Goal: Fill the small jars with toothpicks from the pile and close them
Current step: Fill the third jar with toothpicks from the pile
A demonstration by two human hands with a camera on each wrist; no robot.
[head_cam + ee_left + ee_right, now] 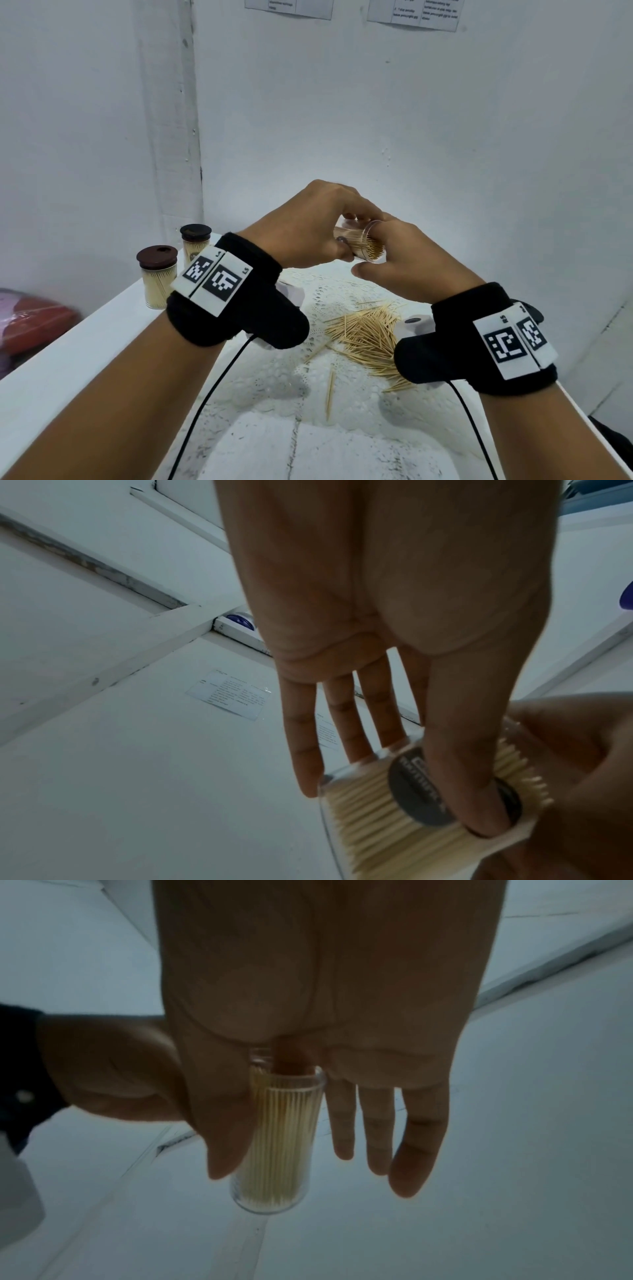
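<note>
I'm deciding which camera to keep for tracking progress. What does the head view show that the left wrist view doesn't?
Only the head view shows the toothpick pile on the table and two closed jars at its left edge. Only the left wrist view shows the dark round label on the held jar. Both show that jar lying sideways, full of toothpicks, lidless, gripped by the left hand with the right hand at its open mouth.

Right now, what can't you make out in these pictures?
- Lid for the open jar: in no view.
- Right hand: head view hides its fingertip inside the jar mouth.
- Jar label: blurred, thumb-covered, left wrist view.
- Wall papers: cut off, too small.
</note>
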